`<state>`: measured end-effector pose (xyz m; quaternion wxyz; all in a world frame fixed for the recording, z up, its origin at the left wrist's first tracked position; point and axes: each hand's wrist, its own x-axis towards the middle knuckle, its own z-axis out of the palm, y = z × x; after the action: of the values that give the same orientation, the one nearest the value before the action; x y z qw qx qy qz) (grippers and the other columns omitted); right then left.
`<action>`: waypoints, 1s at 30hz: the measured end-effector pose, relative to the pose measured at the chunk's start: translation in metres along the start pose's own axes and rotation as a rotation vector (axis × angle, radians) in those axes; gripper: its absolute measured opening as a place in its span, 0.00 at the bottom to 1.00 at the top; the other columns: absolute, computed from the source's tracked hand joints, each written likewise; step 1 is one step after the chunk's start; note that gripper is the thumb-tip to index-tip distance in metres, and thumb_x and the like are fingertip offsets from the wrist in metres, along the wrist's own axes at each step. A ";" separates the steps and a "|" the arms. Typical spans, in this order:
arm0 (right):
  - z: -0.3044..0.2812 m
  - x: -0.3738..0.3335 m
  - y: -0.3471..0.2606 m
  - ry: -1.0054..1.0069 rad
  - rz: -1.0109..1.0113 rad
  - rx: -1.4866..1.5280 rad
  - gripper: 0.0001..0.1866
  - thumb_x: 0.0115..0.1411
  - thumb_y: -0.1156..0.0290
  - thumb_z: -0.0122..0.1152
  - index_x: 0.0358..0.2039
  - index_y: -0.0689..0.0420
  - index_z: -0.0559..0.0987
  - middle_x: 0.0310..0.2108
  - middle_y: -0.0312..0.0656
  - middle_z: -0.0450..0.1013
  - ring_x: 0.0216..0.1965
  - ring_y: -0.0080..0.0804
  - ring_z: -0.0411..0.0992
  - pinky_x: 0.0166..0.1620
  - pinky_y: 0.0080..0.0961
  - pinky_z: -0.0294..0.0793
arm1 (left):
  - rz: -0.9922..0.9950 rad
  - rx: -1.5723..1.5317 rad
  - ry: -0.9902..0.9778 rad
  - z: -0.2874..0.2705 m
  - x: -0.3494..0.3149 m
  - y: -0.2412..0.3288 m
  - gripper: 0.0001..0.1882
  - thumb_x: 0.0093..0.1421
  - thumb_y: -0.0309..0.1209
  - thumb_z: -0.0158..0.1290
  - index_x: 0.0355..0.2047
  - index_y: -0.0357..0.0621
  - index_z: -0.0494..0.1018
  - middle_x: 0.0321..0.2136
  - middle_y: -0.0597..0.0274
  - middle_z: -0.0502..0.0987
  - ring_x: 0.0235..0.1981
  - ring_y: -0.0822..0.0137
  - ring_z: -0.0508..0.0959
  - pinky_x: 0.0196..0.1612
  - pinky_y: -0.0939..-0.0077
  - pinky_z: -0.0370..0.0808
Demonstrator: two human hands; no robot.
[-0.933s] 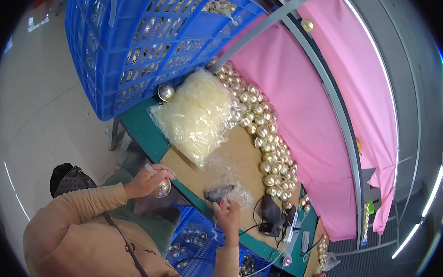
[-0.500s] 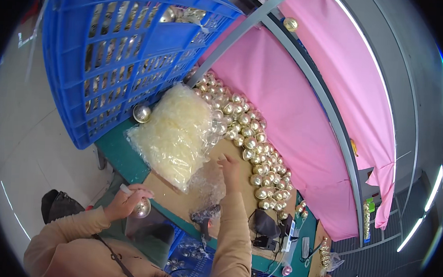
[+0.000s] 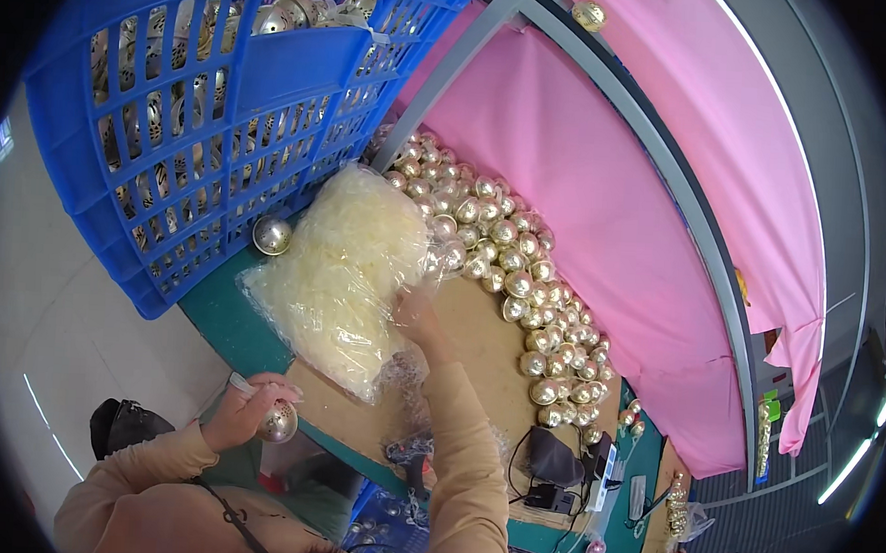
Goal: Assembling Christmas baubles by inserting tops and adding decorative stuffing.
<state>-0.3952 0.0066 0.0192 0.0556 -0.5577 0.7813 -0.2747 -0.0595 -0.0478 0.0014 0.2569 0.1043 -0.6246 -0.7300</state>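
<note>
My left hand [image 3: 247, 413] is closed round a shiny silvery ball [image 3: 278, 423] with small holes in it, out past the table's near left edge. A small whitish piece [image 3: 241, 383] sticks out between the fingers of that hand. At the right side of a big clear plastic bag [image 3: 338, 271] full of pale yellowish, crinkled pieces, my right hand [image 3: 417, 315] touches the plastic. Its fingertips are lost against the bag, so I cannot make out whether they grip anything. Crumpled clear film [image 3: 407, 385] lies just below, by my right forearm.
Many silvery-gold balls [image 3: 518, 280] are heaped along the pink cloth [image 3: 588, 184]. A blue crate [image 3: 293, 73] of more balls rises at the far left, with one loose ball [image 3: 272, 235] beside it. A dark hand tool [image 3: 416, 460], cables and a white power strip [image 3: 603, 477] sit nearer.
My right hand has moved left from over the cardboard to the bag's edge. My left hand still holds the ball. The whole view has shifted a little.
</note>
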 end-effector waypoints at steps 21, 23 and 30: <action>-0.091 -0.131 0.064 0.291 0.565 -0.066 0.16 0.47 0.73 0.58 0.38 0.66 0.77 0.28 0.46 0.76 0.27 0.31 0.74 0.30 0.26 0.73 | 0.017 -0.004 -0.061 0.009 -0.017 0.017 0.17 0.64 0.34 0.37 0.33 0.34 0.73 0.36 0.52 0.74 0.38 0.65 0.75 0.41 0.73 0.72; -0.101 -0.135 0.051 0.370 0.505 -0.211 0.16 0.47 0.72 0.59 0.37 0.66 0.77 0.29 0.47 0.76 0.29 0.32 0.75 0.33 0.27 0.73 | 0.013 -0.002 -0.065 0.010 -0.017 0.018 0.18 0.64 0.34 0.37 0.33 0.35 0.73 0.36 0.52 0.74 0.38 0.65 0.74 0.41 0.73 0.72; -0.105 -0.150 0.057 0.536 0.497 -0.255 0.14 0.48 0.70 0.60 0.35 0.63 0.79 0.27 0.47 0.76 0.29 0.33 0.75 0.36 0.27 0.72 | 0.030 0.025 -0.071 0.012 -0.017 0.013 0.18 0.64 0.34 0.37 0.32 0.34 0.73 0.35 0.52 0.74 0.38 0.64 0.74 0.42 0.73 0.71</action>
<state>-0.4289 0.1930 0.0466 -0.1557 -0.2622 0.9073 -0.2893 -0.0482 -0.0299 0.0133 0.2441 0.0722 -0.6438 -0.7216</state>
